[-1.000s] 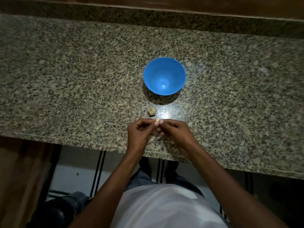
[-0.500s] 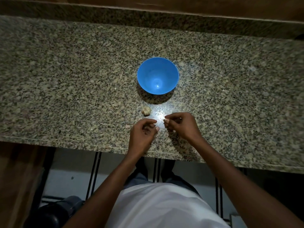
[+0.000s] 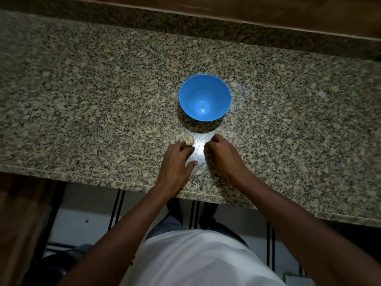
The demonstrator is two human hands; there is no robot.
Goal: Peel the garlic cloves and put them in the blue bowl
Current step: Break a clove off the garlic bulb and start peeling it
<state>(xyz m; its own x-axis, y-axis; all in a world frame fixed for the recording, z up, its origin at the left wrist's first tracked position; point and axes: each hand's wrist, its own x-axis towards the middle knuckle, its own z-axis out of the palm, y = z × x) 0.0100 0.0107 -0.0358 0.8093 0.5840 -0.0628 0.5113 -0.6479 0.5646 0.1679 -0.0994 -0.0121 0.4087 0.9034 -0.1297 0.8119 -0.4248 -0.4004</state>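
The hands have parted: left hand (image 3: 178, 159) now touches the garlic bulb (image 3: 189, 140) near the counter (image 3: 82, 100) front edge, fingers extended. Right hand (image 3: 221, 153) is curled, contents indiscernible. Blue bowl (image 3: 186, 93) looks empty; next, detach another clove.

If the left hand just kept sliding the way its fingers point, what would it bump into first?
The garlic bulb: the left hand already has its fingertips at it, pointing away from the person. Past the bulb lies bare granite counter; the blue bowl probably sits slightly right of that line.
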